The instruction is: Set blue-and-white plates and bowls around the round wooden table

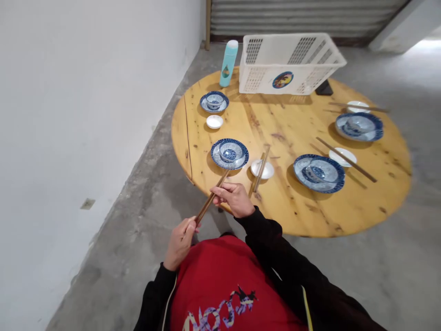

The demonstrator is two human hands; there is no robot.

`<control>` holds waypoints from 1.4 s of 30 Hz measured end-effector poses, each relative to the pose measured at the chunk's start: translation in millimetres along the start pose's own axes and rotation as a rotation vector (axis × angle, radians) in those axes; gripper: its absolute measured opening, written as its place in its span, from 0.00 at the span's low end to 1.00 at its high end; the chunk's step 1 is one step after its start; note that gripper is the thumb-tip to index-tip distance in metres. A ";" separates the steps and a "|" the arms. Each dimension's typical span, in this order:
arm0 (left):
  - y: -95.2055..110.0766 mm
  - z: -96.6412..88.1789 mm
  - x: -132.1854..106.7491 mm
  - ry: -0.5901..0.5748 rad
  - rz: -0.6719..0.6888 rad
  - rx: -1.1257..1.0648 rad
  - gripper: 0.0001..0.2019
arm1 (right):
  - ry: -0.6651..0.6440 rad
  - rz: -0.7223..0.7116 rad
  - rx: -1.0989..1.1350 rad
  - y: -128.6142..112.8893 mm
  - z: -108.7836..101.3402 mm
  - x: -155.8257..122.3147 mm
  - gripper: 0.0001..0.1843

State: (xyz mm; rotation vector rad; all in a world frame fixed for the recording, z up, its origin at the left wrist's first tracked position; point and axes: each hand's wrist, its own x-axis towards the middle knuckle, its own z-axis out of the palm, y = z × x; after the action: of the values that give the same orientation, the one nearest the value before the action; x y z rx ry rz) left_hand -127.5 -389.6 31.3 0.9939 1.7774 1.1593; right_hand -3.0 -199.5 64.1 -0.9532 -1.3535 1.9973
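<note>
Brown chopsticks [207, 203] slant between my two hands, just off the near edge of the round wooden table [275, 202]. My left hand [181, 239] is closed around their lower end. Higher up, my right hand [234, 197] pinches them between thumb and fingers. Their tip points at a blue-and-white plate [212, 158], on which a small patterned bowl [230, 151] stands. Right of that plate, a small white dish [270, 172] has a pair of chopsticks [262, 168] laid across it.
A white plastic basket [262, 78] and a turquoise bottle [228, 62] stand at the back, with a dark phone [324, 88] beside the basket. More plates with bowls [319, 174] sit right and back left. Chopsticks [347, 158] overhang a dish. A white wall [86, 115] rises at left.
</note>
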 end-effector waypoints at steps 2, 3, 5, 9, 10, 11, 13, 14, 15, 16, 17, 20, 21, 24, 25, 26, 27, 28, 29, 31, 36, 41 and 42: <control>-2.2 -14.2 -1.3 -0.110 -0.079 -0.114 0.25 | 0.012 0.025 0.030 6.5 19.5 2.8 0.24; -4.0 -20.5 -2.0 -0.150 -0.116 -0.169 0.26 | 0.017 0.035 0.040 9.3 26.9 4.3 0.23; -7.6 -32.0 -2.0 -0.194 -0.162 -0.240 0.27 | 0.029 0.049 0.055 13.9 37.3 7.8 0.24; -10.7 -49.5 6.8 -0.215 -0.169 -0.250 0.25 | 0.064 0.075 0.073 19.1 46.6 17.7 0.24; -10.9 -52.6 10.8 -0.218 -0.167 -0.246 0.25 | 0.074 0.079 0.078 19.5 47.6 21.1 0.24; -11.2 -55.3 15.2 -0.222 -0.166 -0.243 0.25 | 0.081 0.083 0.084 19.8 48.4 25.0 0.24; -12.5 -59.8 25.7 -0.235 -0.167 -0.243 0.24 | 0.089 0.090 0.095 20.2 49.4 34.6 0.23; -13.5 -62.0 31.8 -0.242 -0.169 -0.244 0.24 | 0.092 0.092 0.102 20.6 49.7 40.3 0.23; -14.7 -64.2 38.5 -0.249 -0.172 -0.245 0.24 | 0.096 0.093 0.110 21.2 49.9 46.8 0.23; -16.0 -66.7 46.0 -0.254 -0.176 -0.242 0.24 | 0.101 0.092 0.116 22.1 50.0 54.0 0.23; -17.0 -69.6 54.2 -0.257 -0.179 -0.235 0.24 | 0.104 0.091 0.123 23.3 50.0 61.9 0.22; -17.1 -79.7 83.2 -0.265 -0.189 -0.192 0.24 | 0.119 0.076 0.150 26.5 49.4 88.9 0.21; -15.7 -83.3 94.0 -0.268 -0.196 -0.178 0.24 | 0.130 0.071 0.162 26.9 49.0 98.8 0.21; -7.5 -92.8 127.8 -0.283 -0.230 -0.153 0.24 | 0.181 0.068 0.202 24.3 45.2 128.8 0.21; -3.9 -95.0 139.1 -0.291 -0.241 -0.147 0.24 | 0.203 0.071 0.216 22.2 42.6 138.6 0.22; -0.2 -96.7 150.4 -0.300 -0.248 -0.137 0.24 | 0.227 0.073 0.230 19.8 39.3 147.9 0.22; 3.6 -97.7 161.5 -0.311 -0.250 -0.121 0.24 | 0.255 0.074 0.245 17.1 35.1 156.8 0.22; 7.4 -98.0 172.5 -0.321 -0.245 -0.095 0.23 | 0.287 0.074 0.261 14.4 30.3 165.0 0.22; 11.0 -97.8 183.2 -0.328 -0.233 -0.061 0.22 | 0.319 0.072 0.276 11.8 25.0 172.6 0.23; 18.0 -95.9 204.0 -0.335 -0.183 0.034 0.20 | 0.385 0.061 0.299 6.7 14.5 185.7 0.23; 32.4 -91.9 248.7 -0.357 -0.109 0.126 0.19 | 0.489 0.025 0.332 -8.9 -4.6 209.7 0.25; 42.2 -93.8 288.8 -0.354 -0.153 -0.047 0.24 | 0.582 -0.026 0.341 -26.3 -19.1 227.7 0.24; 43.9 -93.7 297.7 -0.340 -0.163 -0.078 0.23 | 0.603 -0.038 0.338 -28.3 -22.5 231.4 0.24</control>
State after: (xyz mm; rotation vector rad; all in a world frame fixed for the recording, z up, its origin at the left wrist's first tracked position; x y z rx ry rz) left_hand -320.2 -140.6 43.4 0.9204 1.5003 0.8912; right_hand -123.5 -2.2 26.5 -1.2166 -0.6759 1.6406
